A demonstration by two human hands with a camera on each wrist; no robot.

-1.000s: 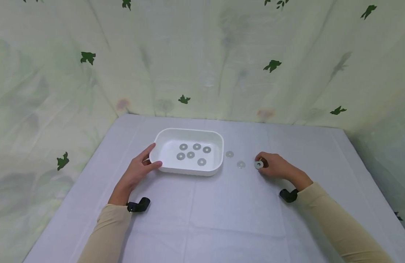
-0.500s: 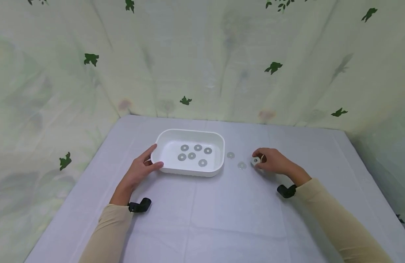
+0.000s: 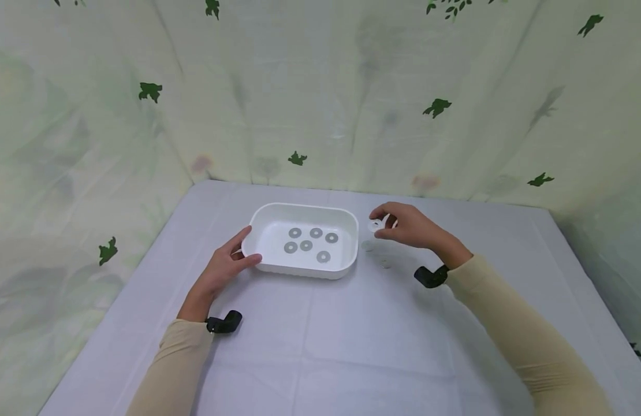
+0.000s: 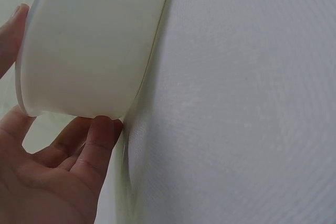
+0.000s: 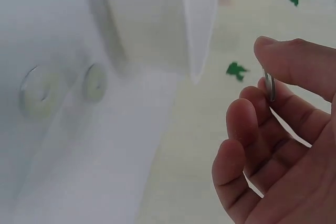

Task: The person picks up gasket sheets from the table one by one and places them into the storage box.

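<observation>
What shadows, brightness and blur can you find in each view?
Head view: a soft shadow on the cloth beside the right sleeve, the held washer nearly white; left wrist view: dim, with the tray greyish; right wrist view: the loose washers blurred, the held washer sharper.

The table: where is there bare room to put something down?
The broadest free patch of the table lies in front of the tray, between the two sleeves. Another lies right of the right hand, toward the table's right edge. Crowded: just right of the tray, where two washers lie and the right hand hovers.
</observation>
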